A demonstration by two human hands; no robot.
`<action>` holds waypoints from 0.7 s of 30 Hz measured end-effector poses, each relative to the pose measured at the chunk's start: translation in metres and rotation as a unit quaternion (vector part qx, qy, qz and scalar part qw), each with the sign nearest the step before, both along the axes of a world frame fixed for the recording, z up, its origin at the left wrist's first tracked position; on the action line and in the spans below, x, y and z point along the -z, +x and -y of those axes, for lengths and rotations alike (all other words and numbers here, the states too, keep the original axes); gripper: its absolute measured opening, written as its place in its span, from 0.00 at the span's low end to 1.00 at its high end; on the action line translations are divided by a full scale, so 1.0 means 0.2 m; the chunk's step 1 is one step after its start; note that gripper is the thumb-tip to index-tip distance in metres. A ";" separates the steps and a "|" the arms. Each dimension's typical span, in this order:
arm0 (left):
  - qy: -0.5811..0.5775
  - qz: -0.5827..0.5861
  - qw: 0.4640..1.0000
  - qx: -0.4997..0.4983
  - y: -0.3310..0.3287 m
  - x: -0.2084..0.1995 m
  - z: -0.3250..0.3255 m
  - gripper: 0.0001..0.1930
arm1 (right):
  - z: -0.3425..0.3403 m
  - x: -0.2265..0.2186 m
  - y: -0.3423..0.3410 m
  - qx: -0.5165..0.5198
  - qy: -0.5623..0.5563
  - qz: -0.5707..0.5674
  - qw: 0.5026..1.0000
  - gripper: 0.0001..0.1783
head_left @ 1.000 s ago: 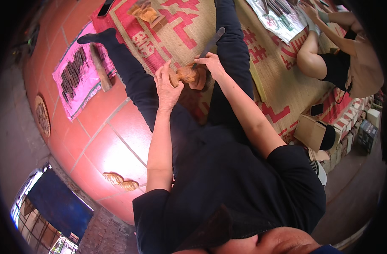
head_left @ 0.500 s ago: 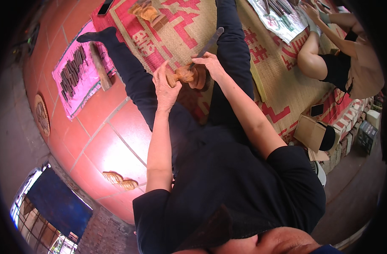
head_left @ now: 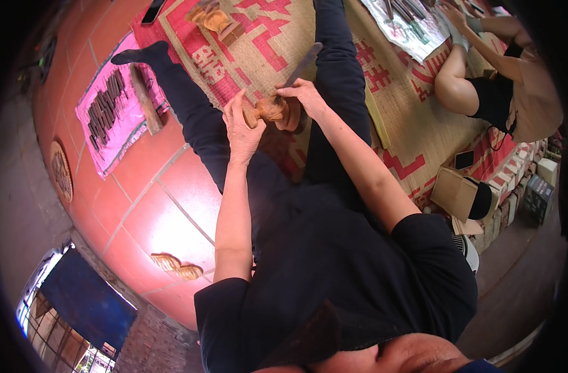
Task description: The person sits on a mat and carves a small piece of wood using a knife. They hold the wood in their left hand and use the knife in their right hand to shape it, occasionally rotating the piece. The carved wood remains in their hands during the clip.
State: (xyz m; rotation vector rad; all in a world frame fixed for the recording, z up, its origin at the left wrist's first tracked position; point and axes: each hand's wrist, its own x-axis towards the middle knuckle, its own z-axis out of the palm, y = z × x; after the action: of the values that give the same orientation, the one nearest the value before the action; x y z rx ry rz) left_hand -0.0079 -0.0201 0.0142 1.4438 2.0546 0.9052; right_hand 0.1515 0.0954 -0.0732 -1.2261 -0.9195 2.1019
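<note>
I sit on a woven mat [head_left: 277,50] with red patterns, my dark-trousered legs [head_left: 333,81] stretched away from me toward the far side. To the left the mat gives way to red floor tiles [head_left: 166,205], where a pink cloth [head_left: 106,118] carries a row of dark tools and a wooden stick [head_left: 146,105] lies beside it. At the far right another person [head_left: 501,81] sits on the mat, working over a sheet of their own.

Between my thighs, just beyond my lap, is the small wooden carving [head_left: 270,112], a light brown piece held up off the mat. My left hand [head_left: 241,127] cups it from the left, fingers curled round its near side, thumb up against it. My right hand [head_left: 305,99] closes around a long chisel [head_left: 299,68], whose handle runs up and away to the far right while its tip comes down onto the carving's top. So the carving lies between both hands, touching each; the tool's long axis slants from far right toward near left, into the wood. My left hand is the one bearing the piece.

Further off, more carved wooden pieces [head_left: 212,18] rest on the far mat, and two small ones [head_left: 175,266] lie on the near tiles.
</note>
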 end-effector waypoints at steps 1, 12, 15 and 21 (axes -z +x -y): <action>-0.001 0.004 1.000 0.000 0.00 0.00 0.00 0.41 | -0.02 0.02 0.00 0.029 -0.019 0.023 0.999 0.15; 0.000 0.012 1.000 -0.002 0.00 0.00 0.00 0.41 | -0.02 0.02 0.01 0.051 -0.054 0.029 0.997 0.15; -0.002 0.023 1.000 -0.011 0.00 0.00 0.01 0.41 | -0.01 0.00 0.00 0.027 -0.025 -0.031 0.999 0.12; 0.005 0.022 1.000 -0.005 0.00 0.00 0.01 0.41 | -0.02 0.05 0.01 0.035 -0.030 0.021 0.999 0.15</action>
State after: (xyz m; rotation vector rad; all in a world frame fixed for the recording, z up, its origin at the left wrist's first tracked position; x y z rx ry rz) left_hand -0.0083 -0.0219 0.0145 1.4066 2.0295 0.9456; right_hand 0.1536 0.0990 -0.0835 -1.3192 -0.8249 2.0695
